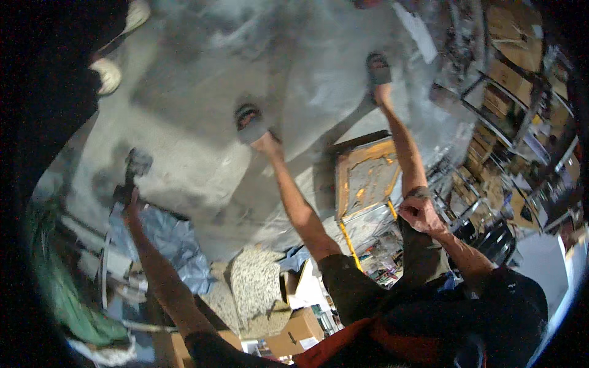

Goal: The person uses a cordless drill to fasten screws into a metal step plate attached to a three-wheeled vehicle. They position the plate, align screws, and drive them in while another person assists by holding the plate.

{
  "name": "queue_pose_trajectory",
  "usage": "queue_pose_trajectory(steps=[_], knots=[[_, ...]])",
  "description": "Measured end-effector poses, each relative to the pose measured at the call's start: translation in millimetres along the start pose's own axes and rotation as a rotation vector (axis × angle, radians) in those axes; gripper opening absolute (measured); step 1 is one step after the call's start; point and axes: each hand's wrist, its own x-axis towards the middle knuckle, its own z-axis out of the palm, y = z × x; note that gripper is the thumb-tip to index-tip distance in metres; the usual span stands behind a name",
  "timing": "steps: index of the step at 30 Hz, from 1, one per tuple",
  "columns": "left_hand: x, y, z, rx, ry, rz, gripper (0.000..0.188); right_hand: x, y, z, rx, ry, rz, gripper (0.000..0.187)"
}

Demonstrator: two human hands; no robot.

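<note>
My left forearm reaches toward the left, and my left hand [130,203] is closed at the end of a dark object [138,162]. The object is blurred against the grey floor, so its kind does not show. Beside my right knee is my right hand [422,212], with its fingers curled in. Whatever may be inside those fingers is hidden. My bare legs stretch away below dark shorts [346,282], with a dark open sandal [248,122] on the left foot and another sandal [378,67] on the right.
A worn wooden panel on a yellow frame [367,178] stands between my legs. Blue-grey plastic sheeting [175,242], speckled foam [257,285] and a cardboard box [294,334] lie nearer. Cluttered shelves [509,98] line the right. Another person's pale shoe [108,76] shows at upper left.
</note>
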Motion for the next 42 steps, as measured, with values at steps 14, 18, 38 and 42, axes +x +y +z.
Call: queue_pose_trajectory(steps=[14, 18, 38, 42], knots=[[-321.2, 290.3, 138.0, 0.642, 0.174, 0.572, 0.051, -55.3, -46.1, -17.2, 0.074, 0.168, -0.251, 0.015], [-488.1, 397.9, 156.0, 0.399, -0.049, 1.033, 0.034, -85.5, -70.5, -42.5, 0.290, 0.417, -0.269, 0.025], [-995.9, 914.0, 437.8, 0.374, -0.031, 1.752, 0.049, 51.0, 234.9, -661.2, 0.118, 1.327, -0.755, 0.022], [-1004.2, 981.5, 483.2, 0.370, 0.003, 1.857, 0.049, 83.4, 260.4, -695.3, -0.147, 1.188, -0.642, 0.030]])
